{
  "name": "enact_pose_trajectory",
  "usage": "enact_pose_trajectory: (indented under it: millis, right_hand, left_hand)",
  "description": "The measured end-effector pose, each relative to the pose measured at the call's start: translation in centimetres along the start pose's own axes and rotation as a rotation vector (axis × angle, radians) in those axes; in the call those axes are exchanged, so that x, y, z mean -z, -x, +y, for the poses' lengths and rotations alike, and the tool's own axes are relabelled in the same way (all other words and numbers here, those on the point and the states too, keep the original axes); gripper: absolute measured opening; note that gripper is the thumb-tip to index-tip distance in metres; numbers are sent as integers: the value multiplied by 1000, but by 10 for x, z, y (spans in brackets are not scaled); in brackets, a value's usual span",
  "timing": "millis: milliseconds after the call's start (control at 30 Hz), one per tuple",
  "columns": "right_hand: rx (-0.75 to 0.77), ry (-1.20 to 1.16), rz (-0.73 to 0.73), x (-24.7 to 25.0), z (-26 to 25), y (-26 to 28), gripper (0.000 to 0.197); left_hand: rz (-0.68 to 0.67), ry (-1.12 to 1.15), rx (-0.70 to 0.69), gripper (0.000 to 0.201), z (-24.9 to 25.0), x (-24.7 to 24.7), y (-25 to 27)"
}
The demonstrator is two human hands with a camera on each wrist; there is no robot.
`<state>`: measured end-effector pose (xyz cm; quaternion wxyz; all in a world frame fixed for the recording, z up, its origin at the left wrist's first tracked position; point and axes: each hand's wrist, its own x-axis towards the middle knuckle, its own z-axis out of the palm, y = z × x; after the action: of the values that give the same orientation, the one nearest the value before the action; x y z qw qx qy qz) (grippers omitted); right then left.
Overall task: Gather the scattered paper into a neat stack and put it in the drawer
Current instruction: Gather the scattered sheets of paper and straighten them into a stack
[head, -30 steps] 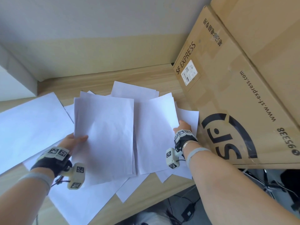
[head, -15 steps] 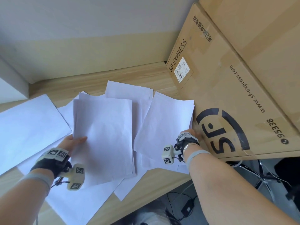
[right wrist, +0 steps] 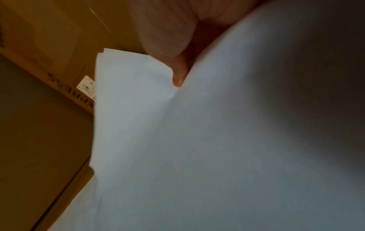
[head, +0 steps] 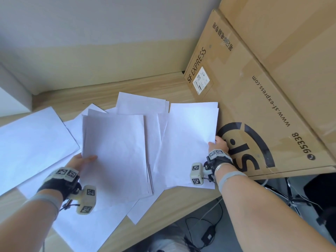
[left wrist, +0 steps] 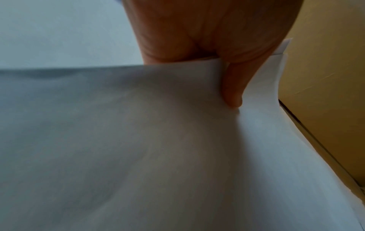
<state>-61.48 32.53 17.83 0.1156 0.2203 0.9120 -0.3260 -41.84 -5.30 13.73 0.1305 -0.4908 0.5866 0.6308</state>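
Paper (head: 116, 150) between fingers (left wrist: 233, 93) of both hands.

The right hand (head: 219, 145) has slid its sheets (head: 189, 142) rightward, up against the cardboard box (head: 254, 99).

- The wooden desk (head: 101, 96) carried everything.
- A big cardboard box (head: 254, 99) sat on its right part, reaching back toward the wall.
- White paper sheets (head: 141, 104) lay scattered and overlapping left of the box, the nearest just beside it.
- One large sheet (head: 32, 142) lay farthest from the box.
- Another sheet (head: 140, 213) overhung the desk's front edge.
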Motion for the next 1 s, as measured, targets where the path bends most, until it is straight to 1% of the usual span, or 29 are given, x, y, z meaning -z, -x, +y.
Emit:
enact_pose_trajectory:
  millis: [133, 267, 400, 567, 667, 767, 900, 933, 1000]
  right_hand:
    - [78, -39, 13, 9, -7, -3, 24]
    - [122, -74, -17, 14, -15, -10, 23]
    - [120, -140, -46, 11, -25, -14, 21]
    - [143, -226, -101, 6, -43, -11, 26]
    - [178, -159, -185, -6, -54, -1, 25]
    - [218, -70, -236, -28, -59, 15, 28]
    - [237, 51, -338, -63, -62, 39, 33]
    - [238, 93, -354, -69, -64, 45, 35]
    - [235, 155, -381, -83, -67, 58, 37]
  left_hand:
    - [18, -20, -4, 18, 0, -1, 2]
    - [12, -19, -2, 23, 1, 2, 2]
    - [26, -26, -10, 38, -8, 8, -14]
    - [36, -40, -18, 33, -3, 2, -8]
    - [31, -43, -30, 30, -1, 1, -8]
    - [45, -66, -28, 34, -2, 0, -8]
    - [72, -57, -33, 24, 1, -3, -5]
    - [78, -60, -42, 24, 2, -5, -3]
    - [97, -78, -37, 37, 3, -7, -4]
